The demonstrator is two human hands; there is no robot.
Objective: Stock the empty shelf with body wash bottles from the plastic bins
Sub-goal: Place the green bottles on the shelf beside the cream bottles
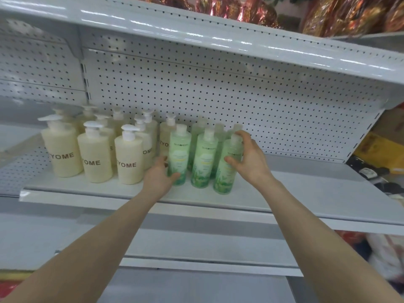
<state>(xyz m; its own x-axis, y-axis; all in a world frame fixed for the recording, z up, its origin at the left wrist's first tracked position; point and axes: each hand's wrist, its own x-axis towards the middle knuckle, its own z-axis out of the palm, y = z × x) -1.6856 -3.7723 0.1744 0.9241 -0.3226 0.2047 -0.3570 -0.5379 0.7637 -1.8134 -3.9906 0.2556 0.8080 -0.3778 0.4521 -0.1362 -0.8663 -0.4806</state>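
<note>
Shelf: I read the white metal shelf point(306, 193) as partly stocked. Its right half is bare deck, in front of a white perforated pegboard back point(218, 95).
Stock at left: cream pump bottles point(96, 158), round opaque plastic with white pump heads, stand grouped. Green bottles stand just beside them, in rows front to back.
Left hand: the left hand point(158, 177) wraps the lower body of the left green bottle point(178, 149), a translucent plastic cylinder with a white cap. The thumb is in front and the fingers curl behind.
Right hand: the right hand point(249, 158) clamps the shoulder of the right green bottle point(225, 178), same make. The fingers reach up by the cap and the thumb lies on the label face.
Between: the middle green bottle point(203, 158) stands untouched, close to both.
Position: both held bottles are upright in the front row, bases on the deck.
Bins: the plastic bins are not in view.
Handling (my judgement): the bottles look full, so moderately heavy. The walls are stiff with slight give, and the smooth skin may slip. They are not fragile, but tall and narrow, so a nudge could topple neighbours.
Hold: I favour a wrap round the mid-body and would avoid lifting by the cap.
Step (judged): squaring up the front row.
</note>
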